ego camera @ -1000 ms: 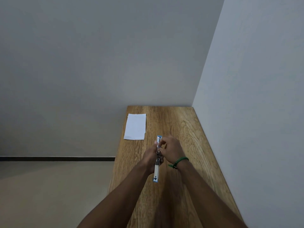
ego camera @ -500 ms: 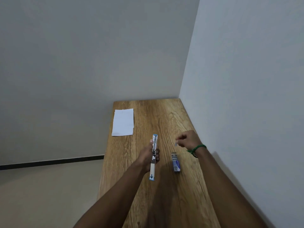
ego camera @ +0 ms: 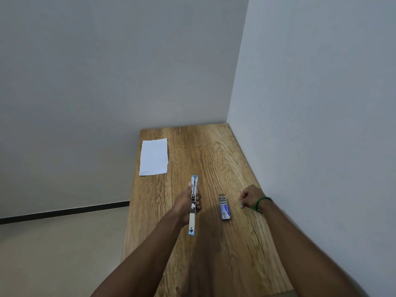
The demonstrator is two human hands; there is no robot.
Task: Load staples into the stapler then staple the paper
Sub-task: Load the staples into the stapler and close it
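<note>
right hand has left the stapler, where it worked a second ago, and now sits out toward the right edge of the table, just past the staple box and close to the wall. its fingers are curled in, and at their tips it pinches a small grey strip, too small to tell more about. a green band circles that wrist. the staple box lies flat on the wood between the two hands, touching neither; its inner tray is slid out at the far end, showing a grey block inside. the sleeve is blue with pale printing, but the writing is too small to read. left hand grips the stapler round its middle, fingers wrapped on one side and thumb along the other. the stapler is swung open into one long line above the table, pointing away from the person, with blue ends and the metal channel facing up. the paper lies flat near the far left corner of the table, well apart from both hands.
</note>
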